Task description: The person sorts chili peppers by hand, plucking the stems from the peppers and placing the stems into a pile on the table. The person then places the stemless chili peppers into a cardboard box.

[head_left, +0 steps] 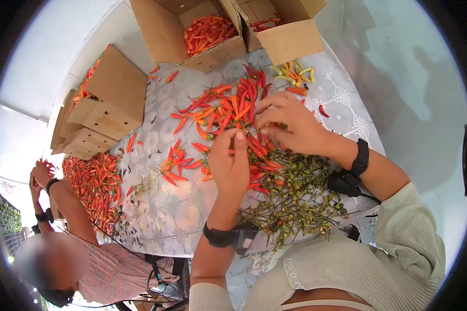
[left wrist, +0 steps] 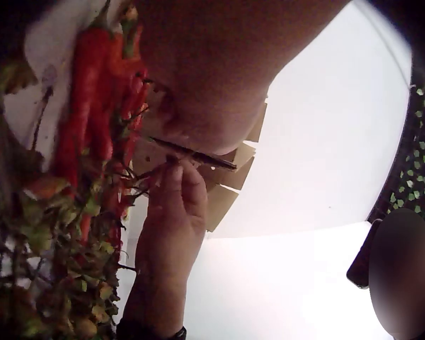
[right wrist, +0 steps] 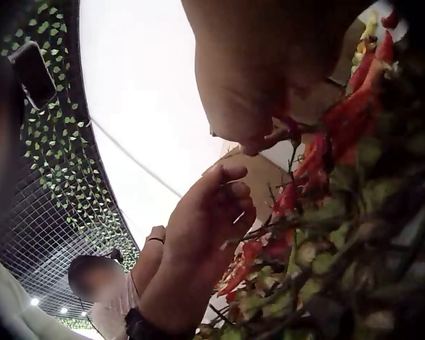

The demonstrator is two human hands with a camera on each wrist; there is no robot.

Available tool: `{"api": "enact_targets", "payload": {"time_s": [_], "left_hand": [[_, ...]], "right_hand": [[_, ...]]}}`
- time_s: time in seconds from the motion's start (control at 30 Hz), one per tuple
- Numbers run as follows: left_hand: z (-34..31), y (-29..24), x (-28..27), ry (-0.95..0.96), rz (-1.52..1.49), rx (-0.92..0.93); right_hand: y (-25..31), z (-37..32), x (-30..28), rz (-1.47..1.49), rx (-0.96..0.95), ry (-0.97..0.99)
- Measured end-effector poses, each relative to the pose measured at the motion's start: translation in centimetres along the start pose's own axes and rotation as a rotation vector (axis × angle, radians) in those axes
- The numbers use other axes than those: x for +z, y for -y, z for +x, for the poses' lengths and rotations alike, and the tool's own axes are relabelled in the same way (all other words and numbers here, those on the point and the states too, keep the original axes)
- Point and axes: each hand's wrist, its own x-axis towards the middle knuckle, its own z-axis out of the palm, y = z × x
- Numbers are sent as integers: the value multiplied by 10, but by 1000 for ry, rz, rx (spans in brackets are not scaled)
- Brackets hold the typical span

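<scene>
Pinching a dark red chili (right wrist: 288,130) between its fingertips, the right hand (head_left: 291,123) is hovering over the red chili pile (head_left: 237,105); the left hand (head_left: 231,165) is curling its fingers, any hold indeterminable. Behind, two open cartons (head_left: 158,33) are containing red chilies (head_left: 208,34); the left-side carton (head_left: 115,89) is holding more.

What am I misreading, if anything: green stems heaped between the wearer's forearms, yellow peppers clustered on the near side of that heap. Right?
Not quite: the yellow peppers are on the far side of the heap. The head view shows them beyond the right hand, near an open box. The green stems are heaped between the forearms, as you say.
</scene>
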Motion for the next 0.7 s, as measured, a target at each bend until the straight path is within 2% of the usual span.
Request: {"api": "enact_targets", "payload": {"time_s": [0.03, 0.13, 0.23, 0.3, 0.4, 0.53, 0.7], "left_hand": [[1, -3, -1, -13, -54, -29], [-1, 1, -1, -28, -93, 65], [-1, -2, 2, 11, 49, 212], [-2, 3, 3, 38, 7, 195], [-3, 1, 1, 52, -76, 74], [-3, -3, -2, 44, -289, -71], [-3, 5, 2, 48, -341, -14]], "right_hand": [[0, 1, -1, 1, -1, -6], [1, 2, -2, 50, 36, 22], [9, -2, 2, 149, 99, 97], [15, 1, 3, 152, 72, 80], [22, 2, -2, 254, 218, 51], [7, -2, 1, 197, 104, 35], [11, -1, 2, 150, 61, -3]]}}
